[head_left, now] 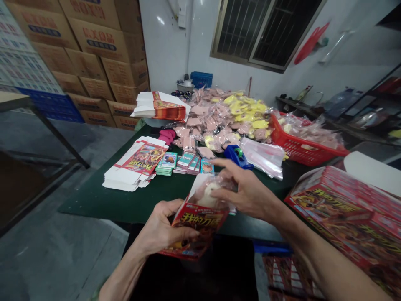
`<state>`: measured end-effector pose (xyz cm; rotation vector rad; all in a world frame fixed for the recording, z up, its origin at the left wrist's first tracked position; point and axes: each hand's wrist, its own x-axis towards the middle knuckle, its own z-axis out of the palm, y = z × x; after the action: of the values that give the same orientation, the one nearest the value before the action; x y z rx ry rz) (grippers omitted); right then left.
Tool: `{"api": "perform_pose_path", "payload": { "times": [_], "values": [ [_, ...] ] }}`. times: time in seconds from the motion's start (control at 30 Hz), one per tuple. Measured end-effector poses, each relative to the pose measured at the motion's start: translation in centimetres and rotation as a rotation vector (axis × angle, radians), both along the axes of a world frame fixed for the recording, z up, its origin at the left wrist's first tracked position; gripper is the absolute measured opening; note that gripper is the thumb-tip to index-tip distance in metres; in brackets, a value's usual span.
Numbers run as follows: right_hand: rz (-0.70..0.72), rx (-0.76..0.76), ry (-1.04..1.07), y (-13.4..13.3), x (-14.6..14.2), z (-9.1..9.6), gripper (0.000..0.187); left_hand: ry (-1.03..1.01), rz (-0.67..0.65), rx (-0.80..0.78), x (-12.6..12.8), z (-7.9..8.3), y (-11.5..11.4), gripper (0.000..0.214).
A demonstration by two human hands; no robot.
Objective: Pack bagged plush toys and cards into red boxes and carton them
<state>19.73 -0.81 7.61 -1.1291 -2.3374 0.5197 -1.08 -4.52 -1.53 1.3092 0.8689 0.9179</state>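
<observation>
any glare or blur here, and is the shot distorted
Head view: white glare on the clear bags, a bright spot on the wall; head view: window dark; head view: wide-angle stretch toward the edges, softness around the hanging red thing; head view: big lettering on the held box is legible.

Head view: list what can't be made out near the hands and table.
In the head view:
Inner bottom of the red box: hidden by its front.
Lower part of the bagged pale item: hidden by the box.
Some fingers of the left hand: behind the box.
Fine print on the card stacks: too small.
Rest of the stacked boxes: cut off by the right edge.
</observation>
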Motion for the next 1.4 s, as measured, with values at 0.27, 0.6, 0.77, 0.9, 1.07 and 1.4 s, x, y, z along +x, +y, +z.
{"api": "perform_pose_path", "payload": {
  "times": [0.27, 0.6, 0.77, 0.9, 1.07, 1.4],
  "values": [
    [-0.090, 0.675, -0.064, -2.0, -1.8, -0.9, 0.020, -0.054, 0.101, -0.034, -0.4, 0.2, 0.2, 0.030],
    [0.143, 0.300, -0.112, -0.5, -4.3, -2.0, 0.022, 0.067, 0.269, 0.088, -0.4, 0.0, 0.3, 0.027],
    [0.183, 0.231, -0.008, -0.6, -4.7, -1.5, 0.020, 0.149, 0.436, 0.227, -0.4, 0.5, 0.5, 0.027],
    [-0.041, 0.402, 0.367, -0.3, -2.8, -0.4, 0.022, 0.176, 0.738, 0.321, -1.4, 0.8, 1.4, 0.028],
    [-0.315, 0.386, 0.371, 1.4, 1.6, -2.7, 0.012, 0.167, 1.101, 0.375, -4.1, -1.1, 2.5, 0.028],
    [-0.398, 0.090, -0.407, -0.3, 3.7, -13.1, 0.024, 0.252, 0.999, 0.297, -5.4, -4.9, 2.6, 0.026]
  ]
}}
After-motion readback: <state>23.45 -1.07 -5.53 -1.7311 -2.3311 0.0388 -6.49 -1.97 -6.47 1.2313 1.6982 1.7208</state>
